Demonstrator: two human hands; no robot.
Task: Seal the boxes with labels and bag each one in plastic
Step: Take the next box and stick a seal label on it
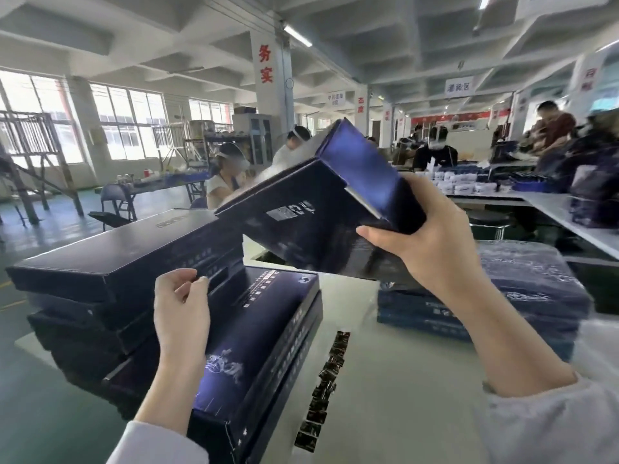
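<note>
R hand (pixel 432 242) clasps the near end of a tilted dark-blue box (pixel 311 209), aloft w/ far end unsupported, so it may slip onto the box stack (pixel 278 316) below the grip; L hand (pixel 181 306) loosely curled, empty.

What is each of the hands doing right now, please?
Left hand: loosely curled, nothing visible in it.
Right hand: grips the raised, tilted dark blue flat cardboard box.
</note>
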